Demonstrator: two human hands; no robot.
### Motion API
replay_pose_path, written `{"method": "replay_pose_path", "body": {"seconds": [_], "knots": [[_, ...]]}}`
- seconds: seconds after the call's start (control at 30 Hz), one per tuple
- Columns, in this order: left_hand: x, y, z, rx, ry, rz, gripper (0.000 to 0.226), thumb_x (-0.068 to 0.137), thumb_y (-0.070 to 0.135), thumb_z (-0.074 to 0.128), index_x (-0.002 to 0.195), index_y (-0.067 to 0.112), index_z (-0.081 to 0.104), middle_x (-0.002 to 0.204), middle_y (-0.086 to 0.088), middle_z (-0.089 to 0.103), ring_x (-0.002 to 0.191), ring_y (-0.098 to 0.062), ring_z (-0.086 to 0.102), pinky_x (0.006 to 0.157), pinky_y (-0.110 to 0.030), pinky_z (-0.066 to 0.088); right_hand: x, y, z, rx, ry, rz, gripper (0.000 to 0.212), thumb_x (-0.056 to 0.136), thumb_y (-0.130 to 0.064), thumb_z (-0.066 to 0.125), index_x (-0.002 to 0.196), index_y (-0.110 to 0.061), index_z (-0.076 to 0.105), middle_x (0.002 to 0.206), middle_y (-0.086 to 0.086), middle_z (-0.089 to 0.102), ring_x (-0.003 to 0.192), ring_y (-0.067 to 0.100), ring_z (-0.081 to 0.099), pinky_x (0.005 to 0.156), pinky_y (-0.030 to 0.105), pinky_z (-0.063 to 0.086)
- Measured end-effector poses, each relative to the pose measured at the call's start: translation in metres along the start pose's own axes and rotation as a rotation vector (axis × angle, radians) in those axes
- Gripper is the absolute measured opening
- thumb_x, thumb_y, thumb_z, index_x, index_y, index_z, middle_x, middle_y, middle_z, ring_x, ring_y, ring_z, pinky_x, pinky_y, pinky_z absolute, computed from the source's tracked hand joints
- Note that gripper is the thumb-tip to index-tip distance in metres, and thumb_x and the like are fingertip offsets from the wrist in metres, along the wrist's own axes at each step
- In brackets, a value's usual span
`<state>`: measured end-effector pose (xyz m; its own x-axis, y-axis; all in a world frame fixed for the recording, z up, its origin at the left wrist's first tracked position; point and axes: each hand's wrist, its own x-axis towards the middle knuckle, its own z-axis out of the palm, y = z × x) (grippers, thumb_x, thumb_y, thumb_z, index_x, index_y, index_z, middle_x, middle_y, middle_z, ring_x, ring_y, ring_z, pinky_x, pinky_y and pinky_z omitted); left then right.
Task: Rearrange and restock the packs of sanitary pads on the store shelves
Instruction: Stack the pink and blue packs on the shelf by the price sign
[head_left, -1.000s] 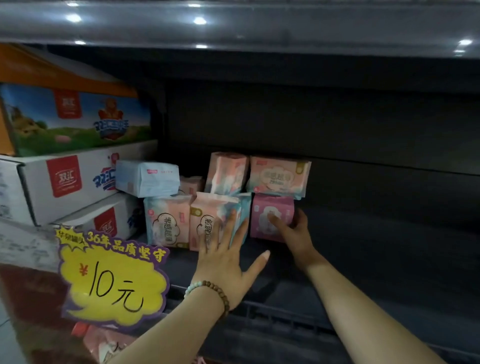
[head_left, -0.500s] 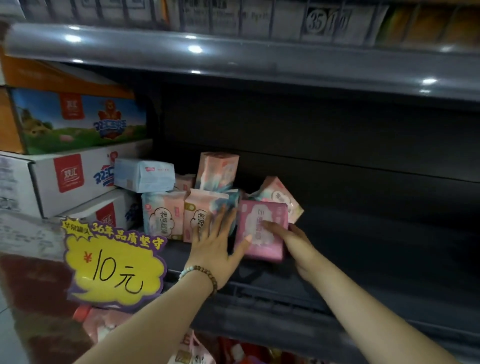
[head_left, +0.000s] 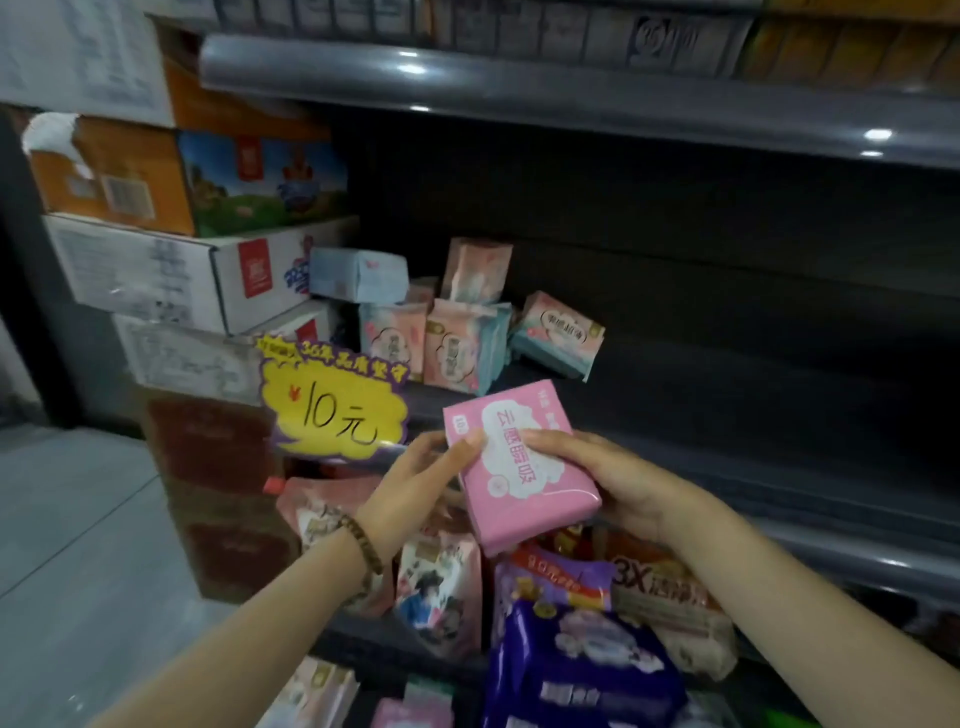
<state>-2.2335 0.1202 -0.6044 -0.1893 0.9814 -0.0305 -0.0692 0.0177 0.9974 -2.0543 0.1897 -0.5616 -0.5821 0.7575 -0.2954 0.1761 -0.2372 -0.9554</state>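
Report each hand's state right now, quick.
Left hand: pinches the left edge of the pink pad pack, thumb on its front.
Right hand: grips the same pack's right side, thumb on its front.

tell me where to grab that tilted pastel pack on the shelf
Probably its free right end: the tilted pastel pack leans left toward the standing packs, with bare shelf on its right. Come from the right front, thumb on the printed face, fingers underneath.
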Motion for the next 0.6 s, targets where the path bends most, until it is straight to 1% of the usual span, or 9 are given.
{"method": "replay_pose_path", "body": {"seconds": [0.07,0.17,0.2,0.3,0.33,0.4,0.5,0.53,0.6], "knots": [[-0.021,-0.022,-0.02,-0.019,0.006,-0.123,0.027,0.089,0.036,0.058,0.104,0.014,0.058,0.076,0.002,0.071,0.058,-0.014,0.066,0.061,-0.034,0.057,0.0,0.02,0.022,0.01,-0.05,0.092,0.045,0.072,-0.035,0.07,0.111,-0.013,0.063,0.095,0.007,0.075,0.078,0.016,0.071,0.07,0.027,0.057],[-0.042,-0.063,-0.048,-0.147,0.106,-0.255,0.048,0.08,0.038,0.072,0.111,0.005,0.056,0.081,-0.005,0.073,0.068,-0.025,0.064,0.062,-0.033,0.056,0.005,0.06,0.049,0.056,-0.031,0.134,0.053,0.068,-0.043,0.07,0.114,-0.017,0.064,0.1,0.005,0.074,0.088,0.018,0.069,0.084,0.034,0.054],[-0.048,-0.076,-0.056,-0.204,0.157,-0.292,0.047,0.077,0.036,0.073,0.109,0.006,0.056,0.081,-0.006,0.073,0.068,-0.026,0.065,0.063,-0.034,0.056,0.007,0.074,0.058,0.073,0.014,0.141,0.058,0.065,-0.047,0.071,0.116,-0.019,0.063,0.1,0.004,0.074,0.092,0.018,0.067,0.086,0.036,0.053],[-0.064,-0.12,-0.073,-0.262,0.317,-0.348,0.023,0.087,0.032,0.064,0.086,0.011,0.053,0.067,-0.003,0.07,0.059,-0.022,0.062,0.053,-0.027,0.054,0.015,0.122,0.076,0.186,0.118,0.194,0.073,0.055,-0.054,0.074,0.118,-0.02,0.061,0.103,0.003,0.067,0.097,0.021,0.062,0.093,0.044,0.051],[-0.068,-0.134,-0.074,-0.276,0.371,-0.377,0.022,0.088,0.033,0.062,0.085,0.013,0.053,0.069,-0.003,0.069,0.061,-0.023,0.061,0.051,-0.025,0.053,0.017,0.138,0.083,0.231,0.117,0.223,0.067,0.059,-0.052,0.073,0.116,-0.02,0.06,0.104,0.004,0.066,0.098,0.023,0.062,0.092,0.044,0.051],[-0.076,-0.166,-0.073,-0.337,0.453,-0.439,0.029,0.086,0.034,0.065,0.098,0.01,0.054,0.089,-0.008,0.069,0.072,-0.026,0.064,0.053,-0.027,0.057,0.022,0.171,0.098,0.303,0.126,0.277,0.044,0.077,-0.041,0.07,0.115,-0.02,0.059,0.106,0.004,0.066,0.101,0.022,0.062,0.087,0.039,0.052],[-0.087,-0.216,-0.063,-0.446,0.506,-0.554,0.08,0.065,0.043,0.083,0.128,0.019,0.04,0.106,-0.013,0.065,0.083,-0.029,0.065,0.073,-0.047,0.059,0.033,0.217,0.115,0.337,0.215,0.313,0.035,0.093,-0.026,0.06,0.127,-0.015,0.056,0.101,-0.002,0.066,0.09,0.014,0.062,0.068,0.027,0.049],[-0.09,-0.231,-0.06,-0.438,0.511,-0.576,0.082,0.064,0.044,0.084,0.129,0.024,0.037,0.105,-0.012,0.064,0.078,-0.027,0.065,0.069,-0.046,0.059,0.036,0.231,0.118,0.344,0.234,0.318,0.034,0.095,-0.023,0.058,0.128,-0.015,0.055,0.101,-0.002,0.066,0.087,0.011,0.062,0.064,0.024,0.048],[-0.095,-0.251,-0.052,-0.382,0.529,-0.611,0.061,0.079,0.034,0.075,0.126,0.02,0.038,0.094,-0.011,0.06,0.059,-0.02,0.061,0.048,-0.03,0.053,0.041,0.256,0.12,0.324,0.265,0.324,0.033,0.096,-0.016,0.055,0.129,-0.014,0.054,0.11,0.003,0.066,0.083,0.008,0.061,0.058,0.018,0.048]]}}
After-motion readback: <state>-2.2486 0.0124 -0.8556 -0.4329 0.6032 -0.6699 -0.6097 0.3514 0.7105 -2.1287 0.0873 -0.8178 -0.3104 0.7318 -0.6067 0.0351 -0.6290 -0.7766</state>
